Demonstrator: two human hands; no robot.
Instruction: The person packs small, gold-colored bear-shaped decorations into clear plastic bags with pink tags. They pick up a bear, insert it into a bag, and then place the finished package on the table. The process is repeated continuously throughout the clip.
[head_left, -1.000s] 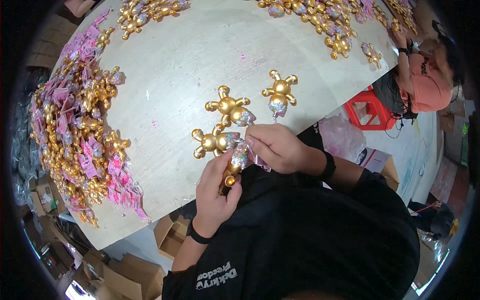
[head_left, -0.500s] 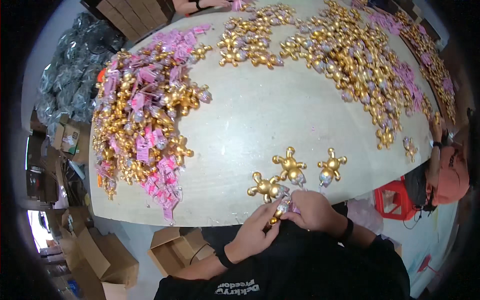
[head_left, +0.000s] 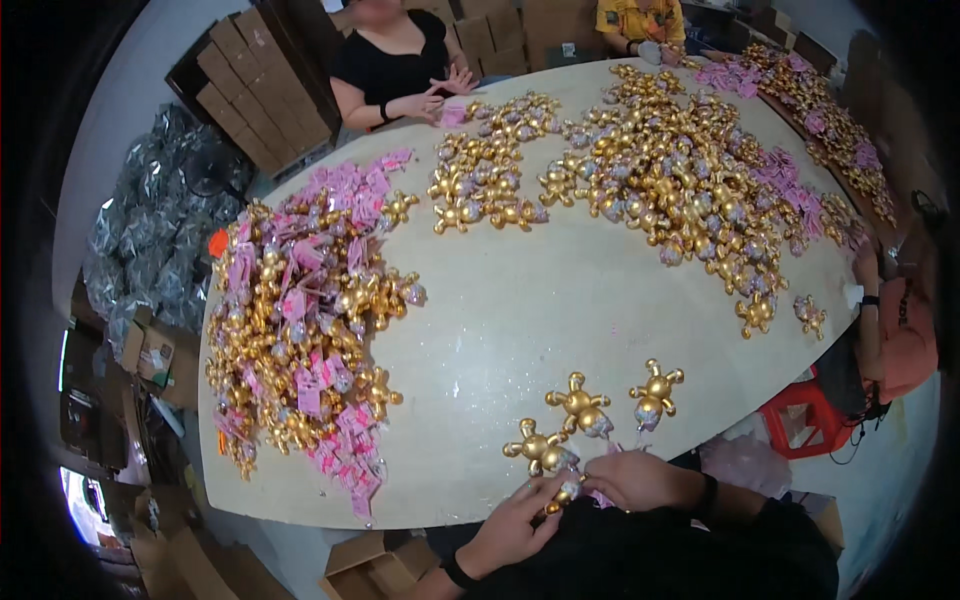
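Close to my body at the table's near edge, my left hand is closed around a small gold bear figure with a clear, glittery part. Right beside it, my right hand is closed, with a pink tag showing under its fingers; the fingertips are partly hidden. Just beyond my hands lie three more gold bears: one at the left, another in the middle and a third at the right. Their glittery ends point toward me.
A large heap of gold bears with pink tags covers the table's left side. Another heap of bears spreads across the far right. People sit at the far edge and at the right, near a red stool. An open carton stands below the near edge.
My view has tilted up, so the table sits lower and the people across it show more. Both hands stay together at the held bear.
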